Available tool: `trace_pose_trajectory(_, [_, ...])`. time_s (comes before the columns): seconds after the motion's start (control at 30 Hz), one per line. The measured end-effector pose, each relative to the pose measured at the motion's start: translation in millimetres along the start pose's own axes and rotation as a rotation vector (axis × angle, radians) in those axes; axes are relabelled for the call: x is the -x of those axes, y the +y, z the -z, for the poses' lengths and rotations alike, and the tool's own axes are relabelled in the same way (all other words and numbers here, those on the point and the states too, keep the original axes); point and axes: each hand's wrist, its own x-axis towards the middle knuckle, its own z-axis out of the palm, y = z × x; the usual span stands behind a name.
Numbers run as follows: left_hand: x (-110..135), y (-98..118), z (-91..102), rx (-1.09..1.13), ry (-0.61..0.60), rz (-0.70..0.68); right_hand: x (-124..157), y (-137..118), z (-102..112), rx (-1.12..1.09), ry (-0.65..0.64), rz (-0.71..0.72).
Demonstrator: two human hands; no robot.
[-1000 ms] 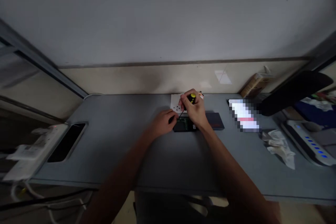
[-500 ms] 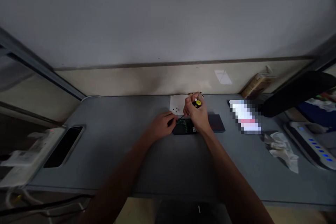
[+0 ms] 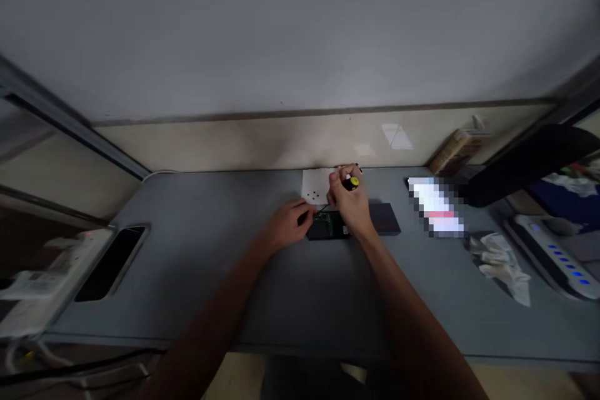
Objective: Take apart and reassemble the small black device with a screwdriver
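Observation:
A flat black electronic device (image 3: 335, 229) with a green circuit board showing lies between my hands on the grey desk. My right hand (image 3: 354, 207) is closed around a screwdriver (image 3: 350, 184) with a black and yellow handle. The shaft slants down leftward to the device's upper left part. At that corner, the fingers of my left hand (image 3: 289, 225) are pinched together, close to the screwdriver's tip. What they hold, if anything, is too small to make out. A dark blue flat panel (image 3: 387, 219) lies just right of the device. Behind, several tiny black pieces dot a white paper (image 3: 312, 182).
On the left are a dark-screened phone (image 3: 111, 264) and a white power strip (image 3: 84, 262). To the right lie a lit, blurred-out screen (image 3: 435, 206), crumpled tissue (image 3: 504, 265) and a white device with blue lights (image 3: 553, 256). A carton (image 3: 457, 151) leans near the back wall.
The camera view has shifted slightly. Both hands keep almost the same pose, with the screwdriver still at the device's upper left part.

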Motion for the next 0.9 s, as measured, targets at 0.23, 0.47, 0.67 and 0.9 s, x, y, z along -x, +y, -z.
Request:
trace_pose_trajectory(0.23, [-1.1,2.3,0.2,0.011,0.016,-0.004,0.6,-1.1,-0.8,-0.042,-0.094,-0.025])
trace_pose_trajectory(0.47, [-0.7,1.8,0.4,0.027,-0.005,-0.003,0.4,-1.8,4.2,-0.032,-0.053,-0.035])
trace_pose_trajectory(0.67, [0.2,0.3,1.2,0.070,-0.004,0.000,-2.5,-0.6,4.6,-0.144,-0.063,-0.090])
trace_pose_trajectory(0.9, [0.0,2.5,4.5,0.066,-0.024,-0.001,-0.5,0.7,6.3,-0.214,0.050,-0.105])
